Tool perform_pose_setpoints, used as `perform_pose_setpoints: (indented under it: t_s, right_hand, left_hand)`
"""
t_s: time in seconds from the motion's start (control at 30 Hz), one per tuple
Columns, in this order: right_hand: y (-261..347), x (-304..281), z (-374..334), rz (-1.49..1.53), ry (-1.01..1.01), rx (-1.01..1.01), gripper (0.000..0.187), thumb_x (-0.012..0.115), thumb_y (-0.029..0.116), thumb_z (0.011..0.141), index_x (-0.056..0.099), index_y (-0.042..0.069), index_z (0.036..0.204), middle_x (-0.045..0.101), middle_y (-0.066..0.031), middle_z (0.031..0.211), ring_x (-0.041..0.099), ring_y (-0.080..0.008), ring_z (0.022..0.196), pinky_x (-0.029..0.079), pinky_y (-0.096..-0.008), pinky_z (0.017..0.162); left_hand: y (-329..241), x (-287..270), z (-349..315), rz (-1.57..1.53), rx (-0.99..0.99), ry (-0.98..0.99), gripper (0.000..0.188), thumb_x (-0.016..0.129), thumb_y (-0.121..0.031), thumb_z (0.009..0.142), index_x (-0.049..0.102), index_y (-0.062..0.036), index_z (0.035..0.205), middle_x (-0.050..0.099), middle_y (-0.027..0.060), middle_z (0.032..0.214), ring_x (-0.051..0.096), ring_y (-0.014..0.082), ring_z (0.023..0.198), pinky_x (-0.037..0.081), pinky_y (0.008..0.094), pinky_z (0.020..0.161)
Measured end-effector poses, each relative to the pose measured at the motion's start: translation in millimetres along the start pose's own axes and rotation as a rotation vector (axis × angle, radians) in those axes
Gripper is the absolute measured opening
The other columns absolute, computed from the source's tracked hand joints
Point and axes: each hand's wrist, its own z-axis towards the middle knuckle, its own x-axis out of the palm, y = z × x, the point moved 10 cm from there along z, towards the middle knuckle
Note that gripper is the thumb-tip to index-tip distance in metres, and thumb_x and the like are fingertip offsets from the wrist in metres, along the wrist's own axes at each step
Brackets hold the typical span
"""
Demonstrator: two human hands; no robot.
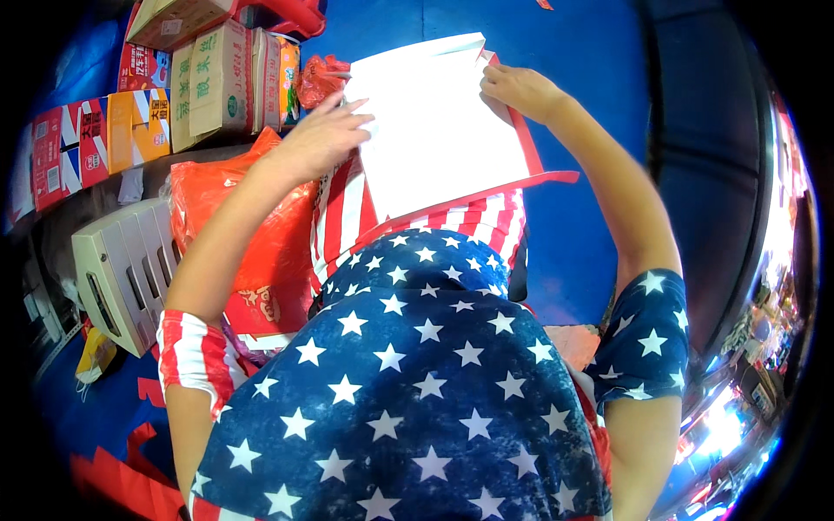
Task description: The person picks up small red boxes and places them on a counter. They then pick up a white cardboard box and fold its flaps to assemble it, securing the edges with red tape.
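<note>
A: R hand [521,93] had it! Fingers bent in, tips pinched on the upper R edge of the white sheet [439,130].

B: And the L hand [326,139]?

A: Over at the L edge, fingers spread, tips on the white. Thumb was out of sight, so cdn't tell if it gripped or just pressed.

B: Sheet's pos'n?

A: B/w the two hands, a bit tilted, most of it nearer the body than that R pinch. Red sheet [528,148] lay underneath, poking out just below the pinch & along the near edge.

B: What was below?

A: Striped cloth [495,217] over the lap, bodyward of both hands, then the starred navy top [426,347].

B: Stuff by the L hand?

A: Plenty! Crumpled red plastic [320,78] just past its fingers, cardboard box [213,82] farther L, orange carton [139,130] beyond that. Shiny orange-red bag [274,234] sat bodyward of the L wrist, partly behind the forearm, w/ a beige slatted case [130,269] further out.

B: R side?

A: Blue mat [573,234], spread bodyward of the R pinch, beside the forearm.
</note>
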Motion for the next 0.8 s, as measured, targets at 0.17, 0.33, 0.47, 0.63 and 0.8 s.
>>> perform_pose_setpoints:
  t_s: [0.17, 0.33, 0.47, 0.63, 0.8]
  right_hand:
    - [-4, -48, 9, 0.008, 0.018, 0.214, 0.052, 0.086, 0.013, 0.079, 0.065, 0.009, 0.126, 0.061, -0.0147, 0.137, 0.058, -0.0314, 0.13, 0.052, -0.0418, 0.103]
    - [79, -85, -42, 1.068, 0.237, 0.128, 0.067, 0.065, 0.059, 0.091, 0.063, 0.005, 0.13, 0.067, -0.021, 0.126, 0.068, -0.0325, 0.113, 0.056, -0.0419, 0.094]
    - [112, -29, -67, 1.157, 0.403, 0.189, 0.049, 0.065, 0.047, 0.094, 0.069, 0.005, 0.119, 0.073, -0.0162, 0.11, 0.069, -0.0274, 0.101, 0.053, -0.0345, 0.089]
    - [109, -25, -67, 1.307, 0.381, 0.204, 0.034, 0.063, 0.036, 0.098, 0.07, 0.005, 0.112, 0.074, -0.0131, 0.102, 0.068, -0.0225, 0.092, 0.052, -0.0335, 0.082]
    - [105, -14, -61, 1.297, 0.342, 0.287, 0.032, 0.063, 0.034, 0.098, 0.071, 0.003, 0.101, 0.073, -0.012, 0.091, 0.066, -0.0209, 0.082, 0.051, -0.0337, 0.076]
  left_hand:
    - [-19, -3, 12, -0.148, -0.001, 0.083, 0.005, 0.069, -0.01, 0.084, 0.067, -0.006, 0.085, 0.069, 0.0096, 0.091, 0.065, 0.0277, 0.104, 0.043, 0.0473, 0.101]
    - [-46, 9, 20, -0.722, -0.161, 0.327, 0.021, 0.073, -0.024, 0.091, 0.071, -0.0041, 0.085, 0.067, 0.0078, 0.074, 0.057, 0.0206, 0.065, 0.048, 0.0309, 0.065]
    - [-53, 64, 16, -1.16, -0.192, 0.502, 0.023, 0.07, -0.025, 0.094, 0.074, -0.0019, 0.095, 0.071, 0.0027, 0.081, 0.059, 0.0092, 0.072, 0.049, 0.027, 0.066]
    - [-46, 80, 7, -1.224, -0.272, 0.393, 0.022, 0.066, -0.022, 0.096, 0.073, -0.0015, 0.1, 0.072, 0.0047, 0.087, 0.063, 0.0119, 0.078, 0.052, 0.0274, 0.075]
    - [-34, 33, -3, -0.931, -0.324, -0.038, 0.027, 0.067, -0.025, 0.095, 0.066, -0.001, 0.108, 0.068, 0.0116, 0.106, 0.065, 0.0228, 0.098, 0.052, 0.0347, 0.088]
